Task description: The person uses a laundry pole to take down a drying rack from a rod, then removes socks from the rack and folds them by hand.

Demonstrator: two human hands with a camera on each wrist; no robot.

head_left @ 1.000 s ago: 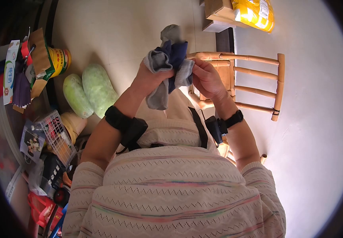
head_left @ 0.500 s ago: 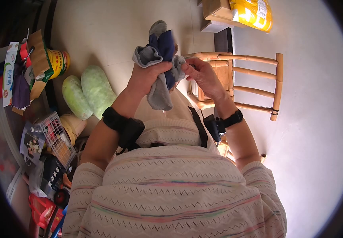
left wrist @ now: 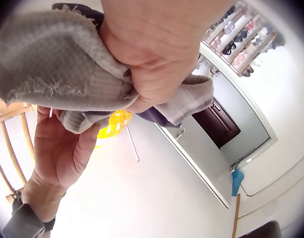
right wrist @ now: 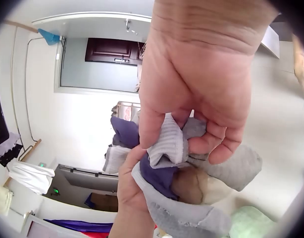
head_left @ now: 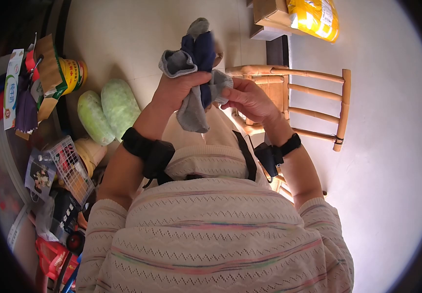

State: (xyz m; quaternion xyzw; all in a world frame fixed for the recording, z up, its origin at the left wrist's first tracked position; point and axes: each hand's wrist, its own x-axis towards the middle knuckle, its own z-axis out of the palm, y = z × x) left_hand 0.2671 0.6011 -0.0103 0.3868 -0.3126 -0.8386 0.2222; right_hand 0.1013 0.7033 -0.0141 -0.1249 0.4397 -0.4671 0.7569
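Observation:
A bundle of grey and navy socks is held up in front of the body. My left hand grips its middle, thumb across the navy cloth. A grey sock opening flares out over that hand, and a grey sock end hangs below it. Loose threads fringe the grey knit in the left wrist view. My right hand pinches a ribbed grey cuff at the bundle's right side, thumb on one side and fingers on the other. Sheer tan cloth shows among the socks.
Two pale green melons lie on the floor to the left, near a wire basket and assorted boxes. A bamboo chair stands close by my right hand. Cardboard boxes and a yellow package are at the far right.
The bundle and my left hand have shifted left and slightly up. My right hand has moved left a little too, staying at the ribbed cuff, which now spreads wider.

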